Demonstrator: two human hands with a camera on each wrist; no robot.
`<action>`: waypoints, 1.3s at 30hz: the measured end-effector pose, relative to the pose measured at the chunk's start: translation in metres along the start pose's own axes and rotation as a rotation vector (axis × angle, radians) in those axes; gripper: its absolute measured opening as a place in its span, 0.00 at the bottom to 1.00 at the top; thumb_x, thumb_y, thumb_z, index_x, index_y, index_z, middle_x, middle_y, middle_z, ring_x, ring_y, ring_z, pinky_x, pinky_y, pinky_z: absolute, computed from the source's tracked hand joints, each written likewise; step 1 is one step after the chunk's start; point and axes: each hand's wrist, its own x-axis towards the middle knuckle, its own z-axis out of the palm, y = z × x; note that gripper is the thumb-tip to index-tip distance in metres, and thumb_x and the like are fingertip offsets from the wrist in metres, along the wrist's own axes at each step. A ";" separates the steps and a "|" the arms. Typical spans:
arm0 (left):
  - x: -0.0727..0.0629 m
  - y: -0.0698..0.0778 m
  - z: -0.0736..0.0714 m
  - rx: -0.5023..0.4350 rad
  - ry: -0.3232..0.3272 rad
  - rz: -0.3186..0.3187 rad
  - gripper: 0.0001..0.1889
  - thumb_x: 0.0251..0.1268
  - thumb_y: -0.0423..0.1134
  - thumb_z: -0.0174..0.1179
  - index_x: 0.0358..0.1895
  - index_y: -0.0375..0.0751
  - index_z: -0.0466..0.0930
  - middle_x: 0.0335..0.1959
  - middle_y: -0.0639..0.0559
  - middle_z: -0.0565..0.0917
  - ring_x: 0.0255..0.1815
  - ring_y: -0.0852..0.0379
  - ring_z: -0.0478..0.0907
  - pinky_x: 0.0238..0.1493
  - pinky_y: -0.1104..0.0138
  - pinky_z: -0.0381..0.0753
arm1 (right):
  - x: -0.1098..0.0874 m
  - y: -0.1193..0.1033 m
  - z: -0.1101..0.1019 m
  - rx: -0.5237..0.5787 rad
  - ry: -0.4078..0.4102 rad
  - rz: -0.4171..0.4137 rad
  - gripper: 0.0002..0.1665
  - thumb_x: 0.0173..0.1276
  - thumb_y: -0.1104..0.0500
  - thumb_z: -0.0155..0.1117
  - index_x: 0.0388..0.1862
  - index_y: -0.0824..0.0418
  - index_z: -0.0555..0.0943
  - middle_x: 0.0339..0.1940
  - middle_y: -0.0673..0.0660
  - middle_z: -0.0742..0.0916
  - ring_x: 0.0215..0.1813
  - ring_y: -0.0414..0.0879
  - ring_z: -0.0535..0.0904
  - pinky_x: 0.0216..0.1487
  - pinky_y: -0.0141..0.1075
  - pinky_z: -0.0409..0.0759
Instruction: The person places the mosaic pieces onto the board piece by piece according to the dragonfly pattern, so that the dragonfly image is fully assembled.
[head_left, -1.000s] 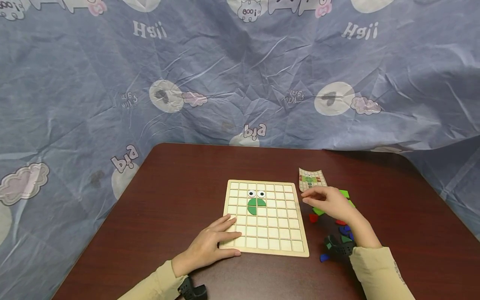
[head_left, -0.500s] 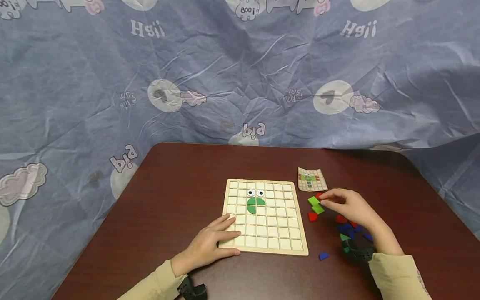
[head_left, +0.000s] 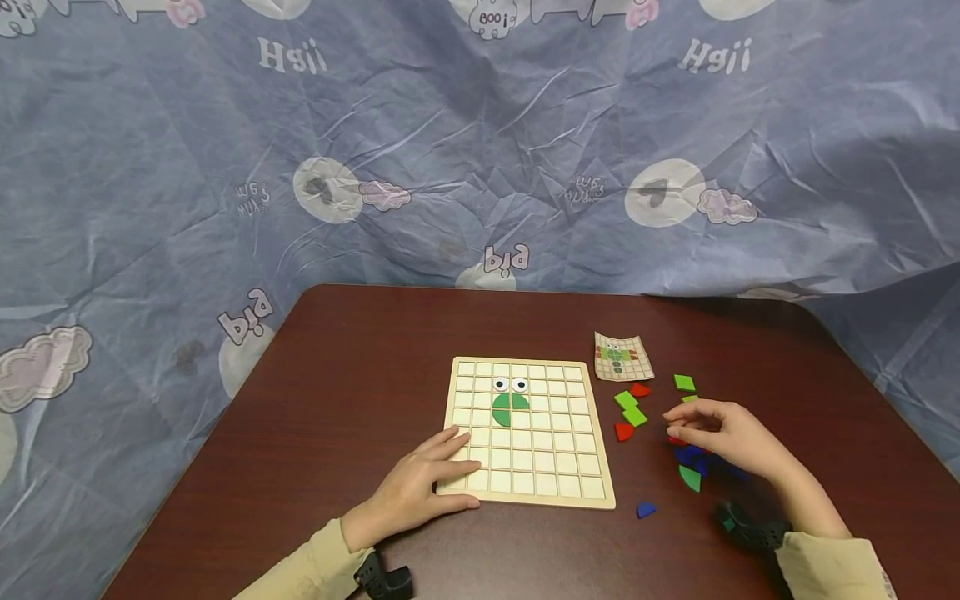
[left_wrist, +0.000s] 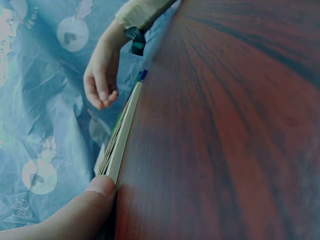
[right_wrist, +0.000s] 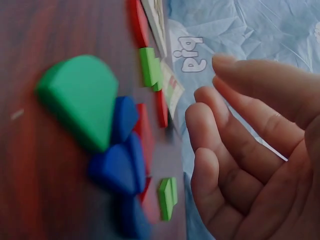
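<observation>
Filling the whole back, it's the blue-grey cloth (head_left: 465, 158), with "Hgii" twice up top and "BOO!" at top centre; smaller lettering is too faint to read! Next, the dark red-brown table (head_left: 375, 350), and on it the wooden grid board (head_left: 543, 440), just left of the right hand's pieces. On its lower left corner rests the left hand (head_left: 412, 492), fingers spread flat, thumb along the near edge, gripping nothing. Over on the right, the right hand (head_left: 731, 433) hovers above the loose pieces, fingers loosely bent, thumb apart, nothing held! Beyond the board's far right corner lies a gridded picture card (head_left: 624, 360). Then the small stuff: green quarter pieces (head_left: 502, 417), three on the board; light green pieces (head_left: 634, 415), red pieces (head_left: 624, 432), blue pieces (head_left: 646, 510); and two eye discs (head_left: 500, 384), side by side above the green.
</observation>
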 end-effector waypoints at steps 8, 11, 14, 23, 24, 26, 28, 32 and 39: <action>0.000 0.001 -0.001 -0.011 -0.010 -0.013 0.26 0.55 0.60 0.62 0.55 0.52 0.81 0.66 0.46 0.69 0.71 0.49 0.57 0.63 0.53 0.66 | -0.013 0.010 0.006 0.074 -0.026 -0.009 0.15 0.63 0.56 0.67 0.45 0.63 0.82 0.36 0.51 0.85 0.34 0.40 0.80 0.33 0.33 0.80; -0.001 0.001 -0.001 -0.016 -0.014 -0.018 0.26 0.55 0.60 0.62 0.55 0.52 0.81 0.66 0.46 0.69 0.71 0.49 0.57 0.64 0.53 0.66 | -0.017 0.013 0.009 0.114 -0.048 -0.035 0.14 0.61 0.58 0.68 0.44 0.64 0.82 0.36 0.53 0.85 0.33 0.42 0.80 0.31 0.33 0.80; -0.001 0.001 -0.001 -0.016 -0.012 -0.019 0.26 0.55 0.60 0.62 0.54 0.52 0.81 0.66 0.46 0.69 0.71 0.49 0.57 0.64 0.53 0.66 | -0.021 0.016 0.010 0.142 -0.075 -0.076 0.14 0.61 0.60 0.68 0.45 0.65 0.81 0.37 0.55 0.85 0.34 0.42 0.80 0.31 0.33 0.81; 0.000 0.001 0.000 -0.015 -0.011 -0.011 0.25 0.55 0.59 0.63 0.55 0.52 0.81 0.66 0.45 0.69 0.71 0.49 0.57 0.64 0.54 0.65 | -0.028 0.024 0.008 0.191 -0.138 -0.110 0.16 0.60 0.65 0.68 0.47 0.69 0.80 0.39 0.59 0.84 0.35 0.42 0.80 0.30 0.34 0.81; 0.000 0.001 0.000 -0.014 -0.011 -0.011 0.25 0.55 0.59 0.63 0.55 0.52 0.81 0.66 0.45 0.69 0.71 0.49 0.57 0.64 0.54 0.65 | -0.029 0.024 0.007 0.178 -0.136 -0.104 0.16 0.60 0.64 0.68 0.46 0.68 0.80 0.39 0.58 0.84 0.35 0.42 0.80 0.30 0.34 0.80; 0.000 0.001 0.000 -0.013 -0.011 -0.010 0.25 0.55 0.59 0.63 0.55 0.52 0.81 0.66 0.45 0.69 0.71 0.49 0.57 0.64 0.53 0.65 | -0.030 0.025 0.006 0.158 -0.136 -0.097 0.15 0.59 0.63 0.69 0.45 0.66 0.81 0.37 0.56 0.84 0.35 0.41 0.79 0.29 0.33 0.80; 0.000 0.001 0.000 -0.012 -0.010 -0.007 0.25 0.55 0.59 0.63 0.55 0.52 0.81 0.66 0.45 0.69 0.71 0.49 0.57 0.64 0.53 0.66 | -0.031 0.026 0.006 0.140 -0.134 -0.094 0.14 0.59 0.62 0.70 0.44 0.63 0.81 0.36 0.54 0.84 0.34 0.41 0.79 0.29 0.33 0.79; 0.001 0.001 -0.001 -0.010 -0.008 -0.004 0.25 0.55 0.59 0.63 0.54 0.52 0.82 0.66 0.45 0.69 0.71 0.48 0.57 0.64 0.53 0.66 | -0.032 0.030 0.004 0.132 -0.162 -0.115 0.13 0.58 0.63 0.70 0.43 0.62 0.82 0.33 0.52 0.83 0.33 0.41 0.77 0.28 0.32 0.77; 0.000 0.001 -0.001 -0.003 0.002 0.001 0.25 0.55 0.60 0.63 0.54 0.52 0.82 0.65 0.45 0.70 0.70 0.49 0.58 0.64 0.54 0.66 | -0.033 0.033 0.002 0.152 -0.206 -0.139 0.14 0.57 0.64 0.70 0.43 0.62 0.82 0.31 0.53 0.81 0.31 0.41 0.74 0.27 0.32 0.74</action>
